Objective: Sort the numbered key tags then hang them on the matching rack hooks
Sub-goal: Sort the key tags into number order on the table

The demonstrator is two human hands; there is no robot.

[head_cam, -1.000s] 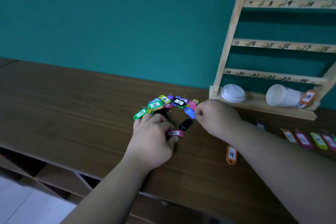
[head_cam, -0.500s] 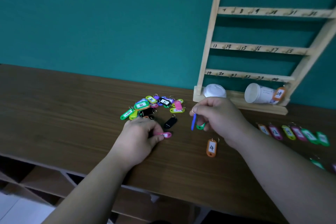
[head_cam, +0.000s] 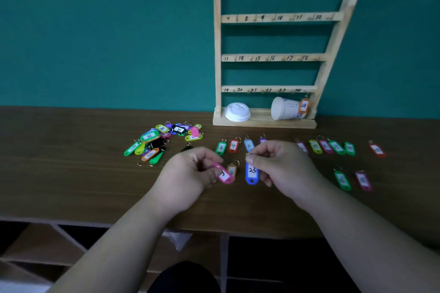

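Juggling two tags at once is making this moment risky. In the lower middle of the frame the left hand (head_cam: 188, 171) is pinching a pink tag (head_cam: 225, 175) by its upper end. The tag is jutting down and right from the grip, and its number is partly hidden, so a misread and a wrong place in the row are looking possible. Just to the right, the right hand (head_cam: 283, 166) is pinching the ring of the blue tag marked 23 (head_cam: 251, 172) between thumb and forefinger. The tag seems to be hanging straight below that grip, and so thin a ring could be slipping free. A dropped tag could be knocking askew the orange tag (head_cam: 231, 170) lying on the tabletop (head_cam: 71, 162) between them. Beyond the knuckles the sorted row is running, starting with the green 2 tag (head_cam: 221, 147), while the unsorted heap (head_cam: 162, 140) is sitting at centre left. Farthest back, the rack (head_cam: 269, 57) is standing against the wall, its 23 hook on the lowest rail.
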